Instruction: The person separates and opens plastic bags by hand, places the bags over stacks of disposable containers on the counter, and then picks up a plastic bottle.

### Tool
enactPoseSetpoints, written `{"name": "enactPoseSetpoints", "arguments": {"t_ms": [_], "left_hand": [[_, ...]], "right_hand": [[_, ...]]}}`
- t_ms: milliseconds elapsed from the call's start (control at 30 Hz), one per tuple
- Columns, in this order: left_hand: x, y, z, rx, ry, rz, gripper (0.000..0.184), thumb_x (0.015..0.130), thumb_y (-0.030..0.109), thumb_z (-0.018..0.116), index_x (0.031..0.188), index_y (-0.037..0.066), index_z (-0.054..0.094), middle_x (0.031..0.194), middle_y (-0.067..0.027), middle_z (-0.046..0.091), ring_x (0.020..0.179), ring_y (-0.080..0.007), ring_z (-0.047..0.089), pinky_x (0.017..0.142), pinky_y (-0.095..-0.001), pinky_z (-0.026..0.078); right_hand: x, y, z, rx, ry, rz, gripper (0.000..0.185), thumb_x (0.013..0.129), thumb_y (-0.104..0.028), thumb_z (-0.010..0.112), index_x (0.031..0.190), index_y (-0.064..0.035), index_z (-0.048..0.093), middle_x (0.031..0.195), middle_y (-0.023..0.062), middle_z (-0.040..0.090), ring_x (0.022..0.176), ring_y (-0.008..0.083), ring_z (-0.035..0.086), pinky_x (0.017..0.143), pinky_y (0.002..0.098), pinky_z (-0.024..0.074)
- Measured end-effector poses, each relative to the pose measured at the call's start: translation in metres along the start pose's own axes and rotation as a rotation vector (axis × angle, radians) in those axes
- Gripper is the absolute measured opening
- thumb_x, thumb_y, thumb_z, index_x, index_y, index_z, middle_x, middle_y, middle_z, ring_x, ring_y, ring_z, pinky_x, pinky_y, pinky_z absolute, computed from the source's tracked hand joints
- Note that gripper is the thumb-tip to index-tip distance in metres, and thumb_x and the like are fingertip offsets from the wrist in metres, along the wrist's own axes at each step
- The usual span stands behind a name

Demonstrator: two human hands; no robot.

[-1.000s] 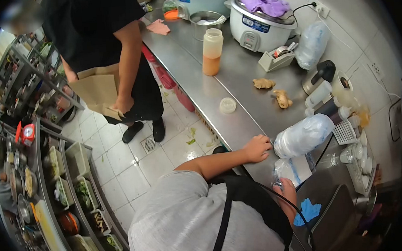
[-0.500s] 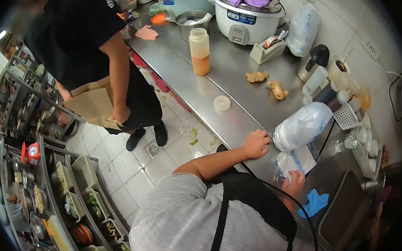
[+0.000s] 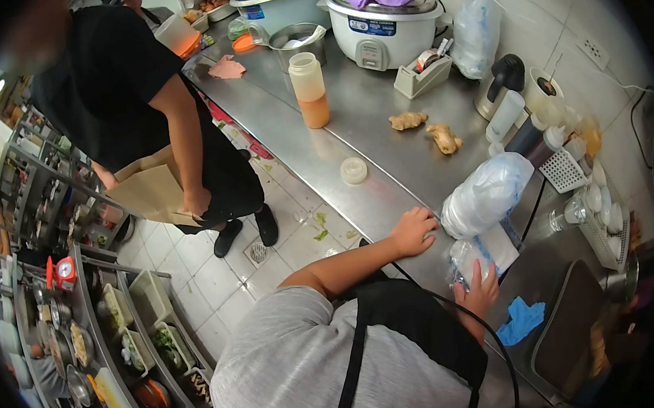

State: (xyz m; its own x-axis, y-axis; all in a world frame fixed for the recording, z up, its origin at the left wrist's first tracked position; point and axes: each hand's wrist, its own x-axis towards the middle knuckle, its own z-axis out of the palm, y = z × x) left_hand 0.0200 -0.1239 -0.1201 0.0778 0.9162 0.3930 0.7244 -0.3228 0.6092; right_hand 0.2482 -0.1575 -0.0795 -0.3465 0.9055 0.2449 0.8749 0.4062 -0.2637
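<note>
My left hand [image 3: 414, 230] rests on the steel table near its front edge, fingers slightly bent, holding nothing visible. My right hand [image 3: 479, 292] has its fingers apart, the fingertips at a clear plastic-wrapped item [image 3: 467, 261] beside a white and blue packet [image 3: 498, 246]. Just beyond lies a plastic-wrapped stack [image 3: 487, 195], to the right of my left hand. A blue cloth or glove [image 3: 521, 321] lies near my right wrist. Farther back are a round white lid [image 3: 353, 171], two ginger pieces [image 3: 408, 120] and a bottle of orange liquid [image 3: 309, 91].
A co-worker [image 3: 118, 90] stands at the left with a brown paper bag [image 3: 151, 190]. Another person is partly visible behind. A rice cooker [image 3: 383, 29], tape dispenser [image 3: 422, 74] and metal pot [image 3: 298, 47] stand on the table. A black cable crosses near my right forearm. Shelves line the left.
My right hand has shifted up onto the wrapped item and its fingers have spread. My left hand stays on the table. The view has shifted, showing a second person at the back.
</note>
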Motion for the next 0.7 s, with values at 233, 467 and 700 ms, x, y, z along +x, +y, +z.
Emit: {"name": "enactPoseSetpoints", "arguments": {"t_ms": [233, 467, 700], "left_hand": [[0.001, -0.001, -0.001, 0.003, -0.01, 0.012, 0.021, 0.063, 0.015, 0.059, 0.082, 0.008, 0.055, 0.093, -0.0104, 0.047, 0.089, -0.0276, 0.043, 0.075, -0.0359, 0.037], [-0.002, -0.007, 0.007, 0.01, 0.031, 0.01, 0.019, 0.061, 0.016, 0.059, 0.078, 0.01, 0.054, 0.091, -0.0082, 0.048, 0.088, -0.0263, 0.044, 0.072, -0.0367, 0.037], [-0.004, -0.007, 0.008, 0.035, 0.083, 0.02, 0.018, 0.059, 0.019, 0.058, 0.075, 0.011, 0.053, 0.089, -0.0066, 0.047, 0.088, -0.0242, 0.043, 0.07, -0.0367, 0.037]], "right_hand": [[0.005, -0.002, -0.003, -0.017, -0.011, -0.148, 0.03, 0.061, -0.012, 0.063, 0.09, -0.0089, 0.057, 0.118, 0.0139, 0.037, 0.11, 0.0336, 0.032, 0.092, 0.0487, 0.0219], [0.015, 0.037, 0.002, 0.335, 0.174, 0.076, 0.015, 0.066, 0.002, 0.051, 0.08, -0.0015, 0.052, 0.091, 0.0152, 0.049, 0.084, 0.0317, 0.048, 0.078, 0.0398, 0.0362], [0.017, 0.047, 0.005, -0.029, -0.051, -0.261, 0.012, 0.066, -0.006, 0.05, 0.074, -0.0093, 0.059, 0.108, 0.0169, 0.045, 0.099, 0.034, 0.042, 0.083, 0.042, 0.0331]]}}
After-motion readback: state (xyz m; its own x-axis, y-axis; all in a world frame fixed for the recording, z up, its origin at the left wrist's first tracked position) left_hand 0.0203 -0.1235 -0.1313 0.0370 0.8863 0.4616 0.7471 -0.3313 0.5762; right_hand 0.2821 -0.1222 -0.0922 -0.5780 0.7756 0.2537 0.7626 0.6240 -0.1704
